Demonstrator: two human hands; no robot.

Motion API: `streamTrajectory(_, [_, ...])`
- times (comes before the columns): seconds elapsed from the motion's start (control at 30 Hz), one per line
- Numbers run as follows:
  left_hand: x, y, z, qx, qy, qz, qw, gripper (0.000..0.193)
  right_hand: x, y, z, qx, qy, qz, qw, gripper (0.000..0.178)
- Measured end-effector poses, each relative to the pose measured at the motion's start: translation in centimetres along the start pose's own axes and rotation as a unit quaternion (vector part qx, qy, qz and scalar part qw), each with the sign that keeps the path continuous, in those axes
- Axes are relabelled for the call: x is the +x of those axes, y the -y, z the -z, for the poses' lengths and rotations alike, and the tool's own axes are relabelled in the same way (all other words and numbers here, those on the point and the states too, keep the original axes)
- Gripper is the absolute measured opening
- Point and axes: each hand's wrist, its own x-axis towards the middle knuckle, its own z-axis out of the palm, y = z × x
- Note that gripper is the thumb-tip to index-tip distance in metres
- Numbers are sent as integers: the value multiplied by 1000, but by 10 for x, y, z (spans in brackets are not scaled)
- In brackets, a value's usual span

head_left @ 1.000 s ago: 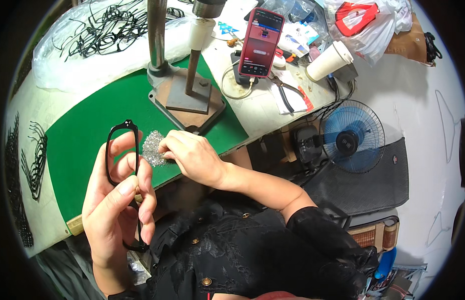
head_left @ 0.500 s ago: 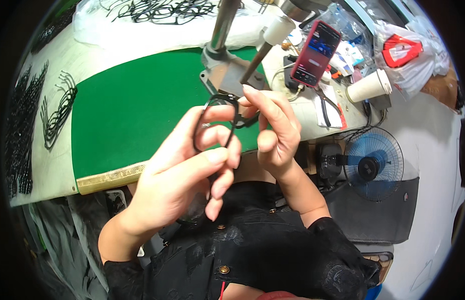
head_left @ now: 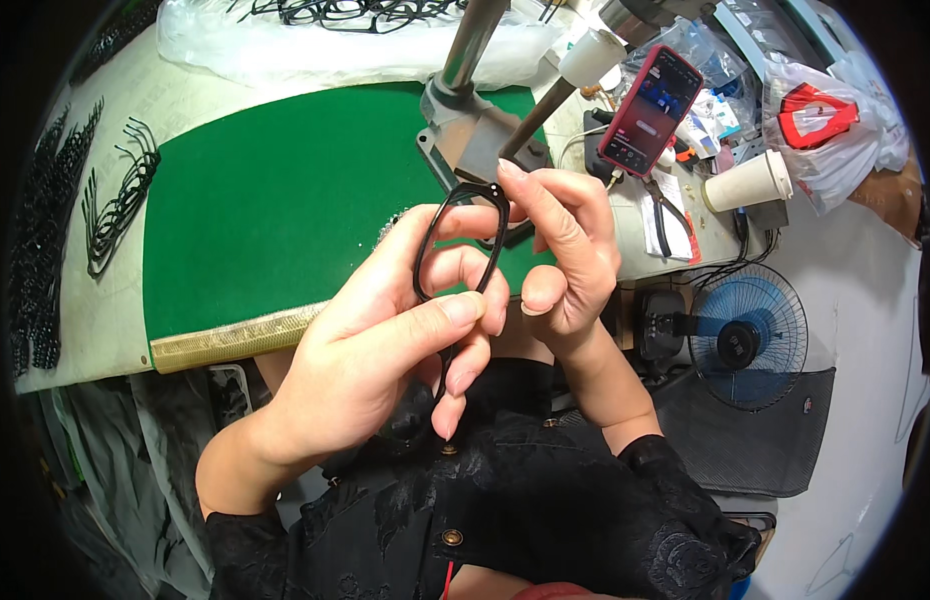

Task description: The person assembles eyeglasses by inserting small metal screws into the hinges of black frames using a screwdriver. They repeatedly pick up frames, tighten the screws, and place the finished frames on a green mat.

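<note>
A black eyeglass frame (head_left: 471,188) is held up above the near edge of the table, in front of a green mat (head_left: 265,200). My left hand (head_left: 385,320) grips it, the thumb pressed on the lower rim and the fingers curled behind and through the lens opening. Two small light dots mark its upper right corner. At that corner rests the index fingertip of my right hand (head_left: 570,250); its thumb stands apart, bent, and the other fingers are loosely curled. The frame's far side is hidden behind my left fingers.
Behind my hands stands a metal press (head_left: 475,140) with a slanted rod. A phone (head_left: 650,110), pliers (head_left: 667,220) and a paper cup (head_left: 747,182) are at right, above a fan (head_left: 750,335). Thin black eyeglass arms (head_left: 120,210) lie left; more frames (head_left: 335,12) lie on plastic behind.
The view has shifted slightly, so my hands and the frame sit a little further right. The frame is turned somewhat more toward me. My left hand keeps its grip.
</note>
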Motion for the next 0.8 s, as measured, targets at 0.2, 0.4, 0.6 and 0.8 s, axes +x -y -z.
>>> streamTrajectory(0.2, [0, 0, 1, -2, 3, -4, 1000, 54, -1, 2, 0, -1, -3, 9, 1000, 74])
streamTrajectory(0.4, [-1, 1, 2, 0, 4, -4, 1000, 54, -1, 4, -1, 22, 3, -6, 1000, 74])
streamTrajectory(0.6, [0, 0, 3, -2, 4, -1, 1000, 54, -1, 5, -2, 181, 13, -121, 976, 73])
streamTrajectory(0.8, [-2, -1, 4, -16, -5, -12, 1000, 54, -6, -3, -7, 363, 16, -195, 911, 59])
